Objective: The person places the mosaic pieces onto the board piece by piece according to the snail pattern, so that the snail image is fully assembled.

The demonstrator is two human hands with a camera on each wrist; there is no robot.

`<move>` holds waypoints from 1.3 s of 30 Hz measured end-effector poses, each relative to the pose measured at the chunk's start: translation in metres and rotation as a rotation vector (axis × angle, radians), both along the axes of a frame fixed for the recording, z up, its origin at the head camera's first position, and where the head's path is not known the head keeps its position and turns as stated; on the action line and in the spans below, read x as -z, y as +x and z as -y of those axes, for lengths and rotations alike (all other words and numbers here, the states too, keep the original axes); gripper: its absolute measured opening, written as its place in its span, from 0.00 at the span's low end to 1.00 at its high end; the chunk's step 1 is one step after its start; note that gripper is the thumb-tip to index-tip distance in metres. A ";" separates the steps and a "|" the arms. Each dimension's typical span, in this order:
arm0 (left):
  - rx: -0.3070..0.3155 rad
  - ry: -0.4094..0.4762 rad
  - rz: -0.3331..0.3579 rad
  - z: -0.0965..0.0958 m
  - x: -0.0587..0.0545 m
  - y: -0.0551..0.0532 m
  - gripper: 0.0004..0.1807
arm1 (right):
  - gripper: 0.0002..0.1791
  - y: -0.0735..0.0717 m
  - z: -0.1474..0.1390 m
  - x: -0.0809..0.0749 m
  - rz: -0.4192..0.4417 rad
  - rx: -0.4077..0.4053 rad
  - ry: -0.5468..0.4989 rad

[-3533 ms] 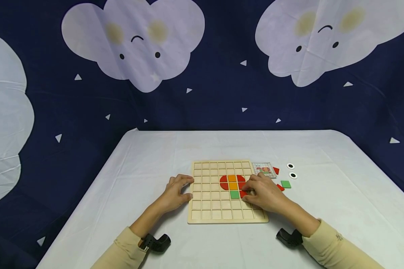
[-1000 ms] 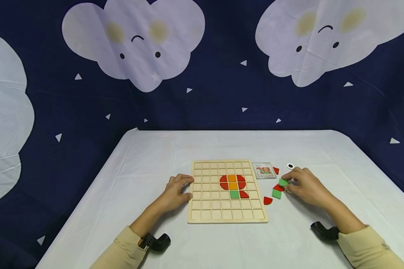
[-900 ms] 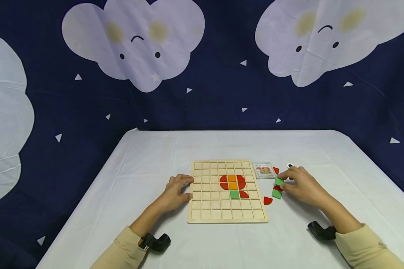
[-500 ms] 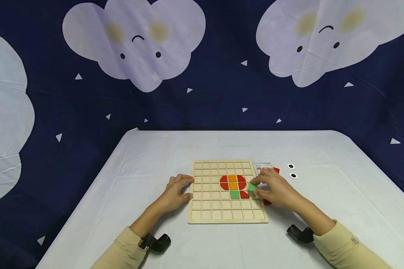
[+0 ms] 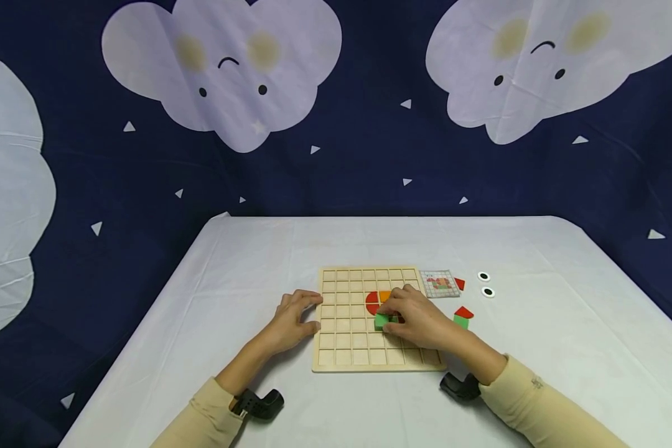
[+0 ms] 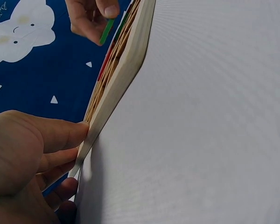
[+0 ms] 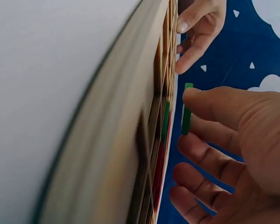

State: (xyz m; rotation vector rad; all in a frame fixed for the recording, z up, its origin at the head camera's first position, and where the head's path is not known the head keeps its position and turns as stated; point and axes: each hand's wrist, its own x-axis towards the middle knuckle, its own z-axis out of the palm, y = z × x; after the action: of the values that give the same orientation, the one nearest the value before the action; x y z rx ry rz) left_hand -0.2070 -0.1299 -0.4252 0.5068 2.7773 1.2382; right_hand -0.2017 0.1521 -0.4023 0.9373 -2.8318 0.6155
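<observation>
My right hand (image 5: 417,318) is over the wooden grid board (image 5: 341,342), pinching a green square tile (image 5: 381,322) between thumb and fingertips. In the right wrist view the held tile (image 7: 186,112) stands on edge, a small gap away from the board. Red quarter-circle tiles (image 5: 372,303) and an orange square tile (image 5: 385,296) sit in the board's cells; my hand covers others. A green tile (image 7: 165,122) set in the grid shows in the right wrist view. At the board's left edge, my left hand (image 5: 289,320) touches the rim with thumb and fingertips.
A printed pattern card (image 5: 439,284) lies against the board's right side, with a red tile (image 5: 460,284) beside it. Two white eye tiles (image 5: 484,276) lie farther right. A red tile (image 5: 463,312) overlaps a loose green tile (image 5: 461,322) on the white tablecloth (image 5: 246,261).
My right hand picked up a green tile from the loose pieces and carried it left over the board, to the row with the earlier green tile. The left hand stays at the rim.
</observation>
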 end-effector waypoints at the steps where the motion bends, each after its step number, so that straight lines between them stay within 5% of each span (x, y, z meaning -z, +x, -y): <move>1: 0.000 -0.001 0.001 0.000 0.000 0.000 0.25 | 0.12 -0.001 0.002 0.000 0.002 0.000 0.005; 39: -0.005 -0.003 -0.001 0.000 -0.001 0.000 0.25 | 0.13 -0.004 0.011 -0.001 0.008 -0.012 0.037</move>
State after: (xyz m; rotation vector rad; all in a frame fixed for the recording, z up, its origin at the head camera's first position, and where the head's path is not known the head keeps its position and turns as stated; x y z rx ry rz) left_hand -0.2070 -0.1297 -0.4241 0.5000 2.7826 1.2344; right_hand -0.2053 0.1413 -0.4014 0.9602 -2.8563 0.5714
